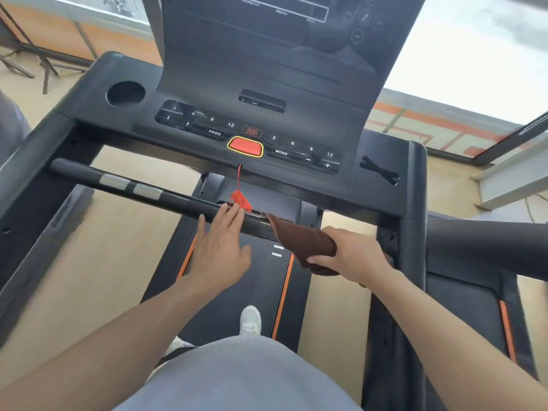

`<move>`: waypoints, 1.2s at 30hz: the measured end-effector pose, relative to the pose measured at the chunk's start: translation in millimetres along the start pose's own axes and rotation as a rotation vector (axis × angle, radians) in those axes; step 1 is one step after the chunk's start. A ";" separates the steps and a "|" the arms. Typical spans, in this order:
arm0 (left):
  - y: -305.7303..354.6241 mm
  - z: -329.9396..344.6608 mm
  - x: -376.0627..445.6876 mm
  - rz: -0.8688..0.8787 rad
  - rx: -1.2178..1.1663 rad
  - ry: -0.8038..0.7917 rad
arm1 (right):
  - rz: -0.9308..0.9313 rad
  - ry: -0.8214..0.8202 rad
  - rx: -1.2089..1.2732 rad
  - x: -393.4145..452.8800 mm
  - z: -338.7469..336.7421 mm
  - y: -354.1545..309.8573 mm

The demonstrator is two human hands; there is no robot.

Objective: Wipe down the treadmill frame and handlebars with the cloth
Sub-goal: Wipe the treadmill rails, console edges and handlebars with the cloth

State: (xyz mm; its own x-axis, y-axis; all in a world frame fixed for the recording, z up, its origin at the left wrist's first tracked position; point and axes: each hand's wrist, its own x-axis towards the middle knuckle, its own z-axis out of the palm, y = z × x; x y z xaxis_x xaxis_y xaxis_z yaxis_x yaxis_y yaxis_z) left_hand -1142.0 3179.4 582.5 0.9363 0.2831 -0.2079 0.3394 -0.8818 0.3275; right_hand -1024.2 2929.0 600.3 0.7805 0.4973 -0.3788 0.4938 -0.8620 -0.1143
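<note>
Cloth point(308, 247), brown, folded: wrapped over the front handlebar point(166, 197) toward its right end, clamped there by the right hand point(353, 256). Left hand point(221, 247): open, fingers flat on the bar's middle, gripping nothing. Safety-key cord and red clip point(240, 200): dangling just beside the left fingertips; a leftward stroke could snag it. Stop/start button point(245, 146): near above, risking an accidental press.

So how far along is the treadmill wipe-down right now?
Nothing shows as finished; no surface looks visibly wiped. In hand: the right hand holds the brown cloth wrapped on the front handlebar, while the left hand rests open on the bar. Left: the bar's sensor end, the side frame and the console.
</note>
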 end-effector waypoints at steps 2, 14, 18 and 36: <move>6.6 4.0 0.0 -0.046 -0.061 0.036 | 0.049 0.091 -0.110 -27.1 1.3 31.5; 30.7 -2.9 -31.8 -0.096 -0.603 0.135 | 0.126 0.530 0.443 -77.5 8.1 0.1; 42.8 -22.6 -50.1 -0.384 -1.446 -0.504 | -0.249 0.518 0.569 -83.1 4.9 -69.6; -121.5 -33.8 -252.1 -0.738 -0.892 0.414 | -0.900 -0.428 0.197 -20.4 25.2 -306.1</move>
State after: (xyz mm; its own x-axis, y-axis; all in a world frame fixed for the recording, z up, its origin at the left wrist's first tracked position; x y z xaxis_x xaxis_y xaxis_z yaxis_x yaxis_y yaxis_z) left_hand -1416.1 3227.9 626.2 0.3966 0.8465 -0.3553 0.5906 0.0610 0.8047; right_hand -1201.0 3180.2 619.9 -0.0716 0.9263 -0.3698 0.7285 -0.2047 -0.6538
